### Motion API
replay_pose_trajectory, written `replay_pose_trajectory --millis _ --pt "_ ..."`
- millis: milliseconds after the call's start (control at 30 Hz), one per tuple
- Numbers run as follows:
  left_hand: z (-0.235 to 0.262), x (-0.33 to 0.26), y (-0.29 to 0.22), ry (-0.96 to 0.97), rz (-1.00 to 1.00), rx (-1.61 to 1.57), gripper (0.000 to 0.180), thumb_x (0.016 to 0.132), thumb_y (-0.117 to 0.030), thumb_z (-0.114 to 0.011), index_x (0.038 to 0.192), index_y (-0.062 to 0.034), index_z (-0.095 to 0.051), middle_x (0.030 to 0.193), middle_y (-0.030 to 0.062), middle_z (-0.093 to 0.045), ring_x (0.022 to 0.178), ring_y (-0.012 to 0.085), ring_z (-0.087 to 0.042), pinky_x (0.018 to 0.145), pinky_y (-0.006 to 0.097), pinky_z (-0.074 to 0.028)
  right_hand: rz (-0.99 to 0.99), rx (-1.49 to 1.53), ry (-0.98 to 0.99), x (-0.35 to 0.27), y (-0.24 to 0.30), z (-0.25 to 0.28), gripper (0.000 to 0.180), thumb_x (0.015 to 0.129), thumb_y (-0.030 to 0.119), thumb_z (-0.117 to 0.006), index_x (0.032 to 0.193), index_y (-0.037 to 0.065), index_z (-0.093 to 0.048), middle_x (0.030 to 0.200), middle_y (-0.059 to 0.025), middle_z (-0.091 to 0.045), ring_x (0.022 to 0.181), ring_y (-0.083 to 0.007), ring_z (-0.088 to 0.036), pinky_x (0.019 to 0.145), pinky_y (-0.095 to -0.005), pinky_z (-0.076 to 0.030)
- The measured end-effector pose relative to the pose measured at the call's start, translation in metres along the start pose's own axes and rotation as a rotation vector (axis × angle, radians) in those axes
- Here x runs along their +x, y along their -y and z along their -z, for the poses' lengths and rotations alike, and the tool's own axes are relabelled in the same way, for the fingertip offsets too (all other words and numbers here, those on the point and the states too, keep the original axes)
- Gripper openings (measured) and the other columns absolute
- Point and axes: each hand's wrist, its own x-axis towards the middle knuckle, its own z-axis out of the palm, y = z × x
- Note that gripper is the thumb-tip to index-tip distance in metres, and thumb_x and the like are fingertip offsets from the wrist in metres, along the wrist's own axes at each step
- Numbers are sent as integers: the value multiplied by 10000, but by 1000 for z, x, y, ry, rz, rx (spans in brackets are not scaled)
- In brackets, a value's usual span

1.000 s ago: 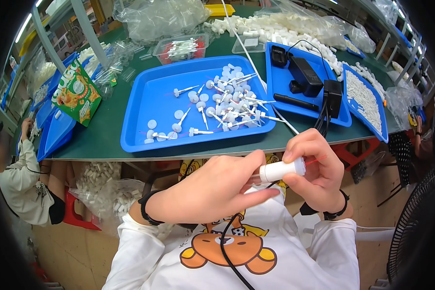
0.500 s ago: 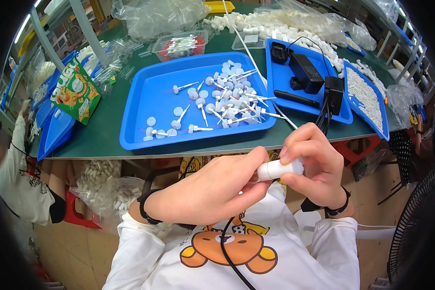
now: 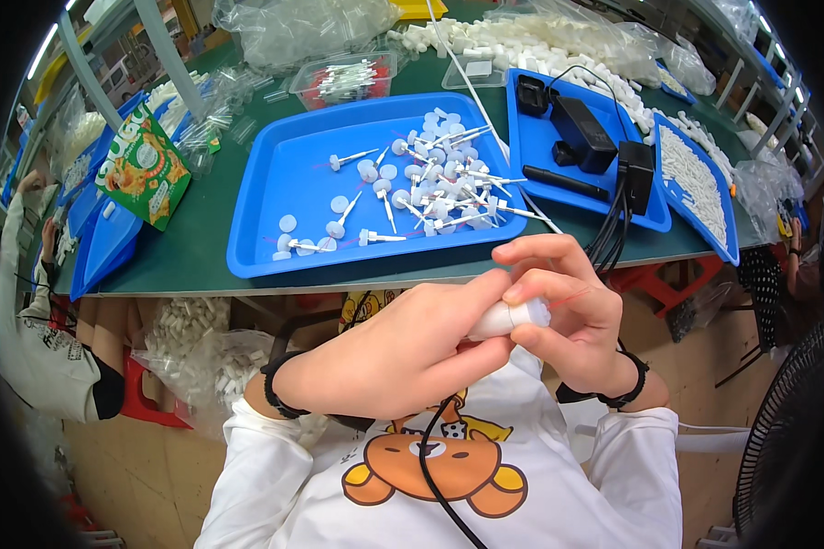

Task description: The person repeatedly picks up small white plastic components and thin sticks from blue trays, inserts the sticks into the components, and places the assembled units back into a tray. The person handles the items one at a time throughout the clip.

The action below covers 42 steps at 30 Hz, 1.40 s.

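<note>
White plastic tube, small, held in front of the chest.
Likely light, stiff, smooth; left hand grips its body, right hand pinches its open end.

Open air lay between the hands and the tabletop edge. The near left part of the blue tray sat bare; its right half was crowded with white stemmed pieces. Black cables hung over the edge just beyond the right hand.
</note>
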Motion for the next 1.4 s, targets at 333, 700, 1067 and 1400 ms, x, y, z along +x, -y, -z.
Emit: replay_pose_trajectory --millis 333,700,1067,1400 --pt "-5 2 8 -45 -74 -61 270 861 -89 -507 1109 12 -472 840 95 -573 746 169 -553 668 296 -425 56 -65 36 0 -5 -5 430 718 56 -697 1118 -41 -571 1244 -220 -503 1102 -294 -519 924 -369 -414" --pt "-3 7 5 47 82 -167 249 920 -147 -455 1088 35 -435 881 91 -551 771 142 -496 682 296 -406 28 -70 182 -1 -14 -6 829 743 218 -718 1360 -85 -254 1347 -295 -354 1276 -376 -353 1030 -443 -289" --pt "-12 12 9 -10 25 -305 231 931 -179 -437 1058 13 -437 833 55 -505 737 127 -468 656 279 -397 161 -274 101 0 -17 -10 942 736 334 -727 1375 -98 -188 1333 -310 -368 1239 -358 -413 961 -367 -359" --pt "-16 29 32 167 189 -950 353 917 -383 -398 1041 -58 -458 896 50 -507 721 155 -541 669 304 -447 -416 212 34 3 1 -1 874 823 464 -581 1406 -26 -150 1302 -219 -426 1185 -263 -457 939 -340 -403"
